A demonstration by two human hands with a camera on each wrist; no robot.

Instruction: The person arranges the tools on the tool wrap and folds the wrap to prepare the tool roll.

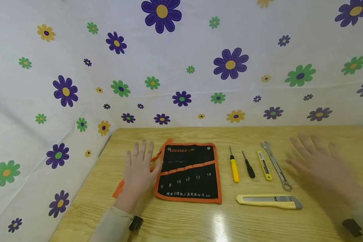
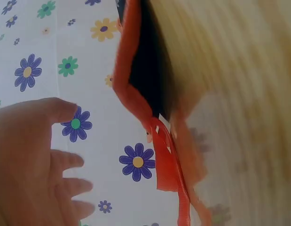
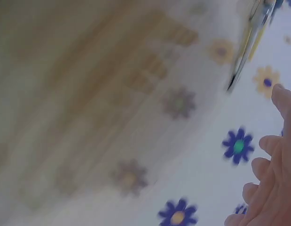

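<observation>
Pouch (image 1: 190, 188) right of left grip (image 1: 140, 169); wrench (image 1: 276, 164) left of right grip (image 1: 320, 164); both wide.

Quantities: bench (image 1: 175, 222), one; tool pouch (image 1: 188, 156), one, with two far-edge eyelets (image 1: 208, 148) and six printed size numbers (image 1: 188, 179); screwdrivers (image 1: 234, 170), two, one yellow-handled, one black-handled; slim yellow-green tool (image 1: 264, 165), one; combination wrench (image 1: 276, 166), one; utility knife (image 1: 268, 201), one, near side; black wrist-worn units (image 1: 136, 223), two, one left, one right

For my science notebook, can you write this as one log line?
left hand: open, by tool pouch | right hand: open, by wrench | on table: yellow screwdriver, black screwdriver, utility knife
</observation>
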